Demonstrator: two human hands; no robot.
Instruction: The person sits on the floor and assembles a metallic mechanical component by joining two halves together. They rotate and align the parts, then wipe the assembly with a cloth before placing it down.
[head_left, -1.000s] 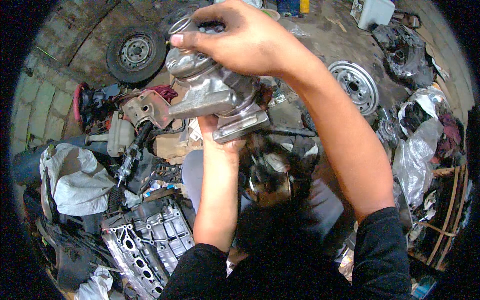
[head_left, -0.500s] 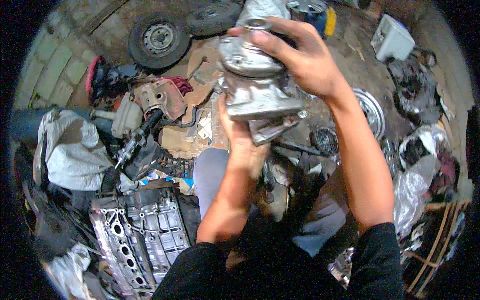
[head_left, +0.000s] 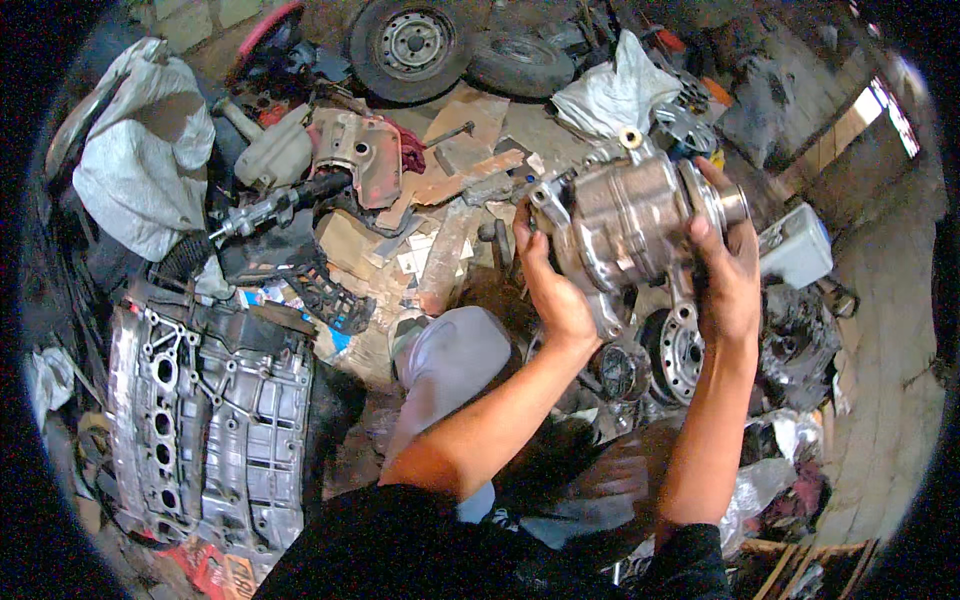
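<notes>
A silvery, cylindrical car air-conditioning compressor [head_left: 622,218] is held up in front of me, lying sideways with mounting lugs on its housing. My left hand [head_left: 556,292] is closed round its left end from below, the thumb up along the casting. At the other end, my right hand [head_left: 730,268] wraps the round nose where a short metal collar [head_left: 735,203] sticks out to the right. Some fingers of both hands are hidden behind the metal. Beneath it, my bent knee [head_left: 460,345] shows in grey trousers.
An engine block [head_left: 255,420] lies at the left, below a pale sack [head_left: 150,150]. Wheels with tyres [head_left: 412,45] lean at the back. Cardboard [head_left: 470,130] and loose parts cover the floor. To the right stand a bare wheel rim [head_left: 680,355] and a white container [head_left: 800,245].
The compressor has turned from upright to sideways, its nose now pointing right. Both hands have moved right and lower with it, and the view has shifted.
</notes>
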